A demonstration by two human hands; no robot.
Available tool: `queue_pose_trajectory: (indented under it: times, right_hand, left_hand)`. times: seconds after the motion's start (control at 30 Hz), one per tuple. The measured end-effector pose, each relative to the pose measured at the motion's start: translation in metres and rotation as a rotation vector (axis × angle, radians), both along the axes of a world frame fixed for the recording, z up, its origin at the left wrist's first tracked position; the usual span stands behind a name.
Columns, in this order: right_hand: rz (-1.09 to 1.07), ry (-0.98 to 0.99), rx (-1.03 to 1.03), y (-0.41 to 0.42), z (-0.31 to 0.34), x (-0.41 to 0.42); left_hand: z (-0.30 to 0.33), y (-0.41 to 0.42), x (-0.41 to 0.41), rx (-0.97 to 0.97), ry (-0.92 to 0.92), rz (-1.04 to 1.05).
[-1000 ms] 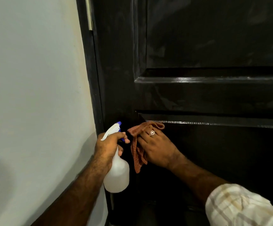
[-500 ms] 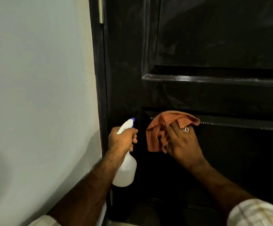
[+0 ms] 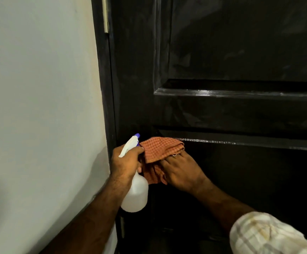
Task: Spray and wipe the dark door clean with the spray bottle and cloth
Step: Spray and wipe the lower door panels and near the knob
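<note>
Low on the dark door (image 3: 222,116), at about six o'clock in the view, the right hand (image 3: 181,170) is pressing the orange checked cloth (image 3: 161,151) against the lower panel, just under the glossy ledge (image 3: 240,142). Its fingers are lying fairly straight with the cloth bunched beneath and around them; the thumb is tucked at the cloth's lower edge. Compared with half a second ago, cloth and hand are sitting further toward nine o'clock, now almost touching the spray bottle (image 3: 135,191), so the wiping stroke is sweeping back toward the hinge side. The left hand (image 3: 126,163) is gripping the bottle's neck, fingers curled round the trigger head, nozzle pointing toward twelve o'clock at the door's edge. At eleven o'clock the pale wall (image 3: 39,107) is filling the frame. Judging by the smears showing higher up, the upper panels are likely waiting for more passes.
</note>
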State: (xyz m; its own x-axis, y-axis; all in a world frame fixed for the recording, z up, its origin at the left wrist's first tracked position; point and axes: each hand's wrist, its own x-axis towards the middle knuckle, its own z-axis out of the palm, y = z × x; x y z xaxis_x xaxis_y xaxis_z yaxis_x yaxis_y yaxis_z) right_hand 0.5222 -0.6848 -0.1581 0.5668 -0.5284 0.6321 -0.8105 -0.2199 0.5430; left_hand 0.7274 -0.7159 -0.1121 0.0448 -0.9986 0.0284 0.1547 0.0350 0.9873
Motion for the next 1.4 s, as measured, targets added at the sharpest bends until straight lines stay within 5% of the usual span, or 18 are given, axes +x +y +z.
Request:
queue_pose_trajectory:
  times: [0.23,0.37,0.47,0.57,0.8,0.97,1.1,1.4]
  right_hand:
    - [-0.102,-0.001,-0.016,0.007,0.058,-0.002]
    - [-0.208,-0.334,-0.137,-0.001,0.123,0.004]
    - [-0.136,-0.184,-0.068,-0.007,0.17,0.013]
    - [-0.114,-0.104,-0.052,0.01,0.166,-0.016]
    - [-0.247,-0.314,-0.088,0.071,0.136,-0.083]
    - [-0.196,-0.125,-0.032,0.027,0.156,-0.02]
    - [-0.158,-0.228,0.002,-0.003,0.147,0.036]
    - [-0.108,0.099,0.007,0.028,0.176,-0.045]
  left_hand:
    - [0.071,0.02,-0.009,-0.086,0.037,-0.051]
    - [0.118,0.028,0.002,-0.202,0.056,-0.089]
    - [0.14,0.038,0.001,-0.188,-0.013,-0.088]
    - [0.144,0.047,-0.011,-0.124,-0.075,-0.107]
    - [0.132,0.03,-0.024,-0.071,-0.092,-0.082]
    - [0.135,0.021,-0.012,-0.121,-0.101,-0.02]
    - [0.132,0.016,0.008,-0.115,-0.111,0.041]
    - [0.132,0.034,-0.02,-0.103,-0.087,-0.112]
